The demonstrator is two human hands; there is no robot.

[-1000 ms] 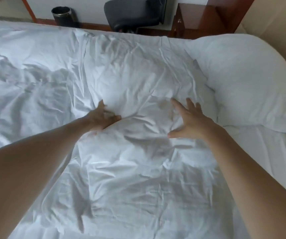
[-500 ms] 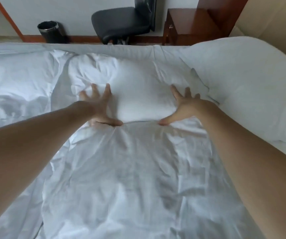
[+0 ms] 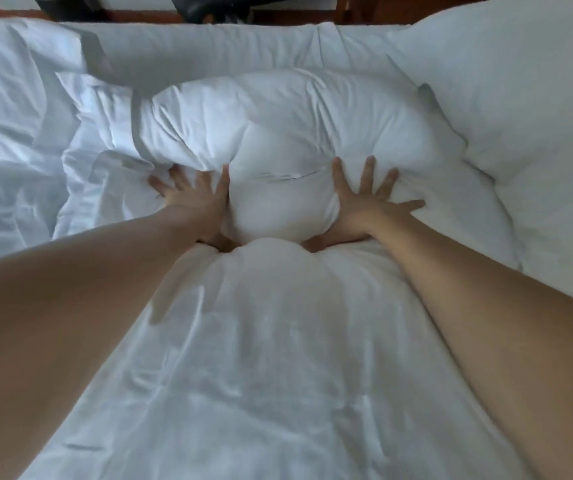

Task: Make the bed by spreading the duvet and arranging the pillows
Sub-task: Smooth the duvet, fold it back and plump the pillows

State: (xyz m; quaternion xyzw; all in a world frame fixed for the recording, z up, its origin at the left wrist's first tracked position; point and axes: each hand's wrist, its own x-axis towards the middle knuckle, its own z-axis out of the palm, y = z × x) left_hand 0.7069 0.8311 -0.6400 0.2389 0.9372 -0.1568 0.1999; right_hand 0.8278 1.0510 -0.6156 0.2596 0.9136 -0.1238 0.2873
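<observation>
The person is leaning over the bed, both arms stretched out. The left hand [image 3: 197, 199] and right hand [image 3: 364, 199] are pressing down with fingers spread flat, each pushing into the white pillow [image 3: 278, 140]. The pillow is bulging up between and beyond the two hands. A second pillow [image 3: 520, 109] is lying just beside the right hand's outer side. The rumpled duvet [image 3: 261, 358] is lying under the forearms.
</observation>
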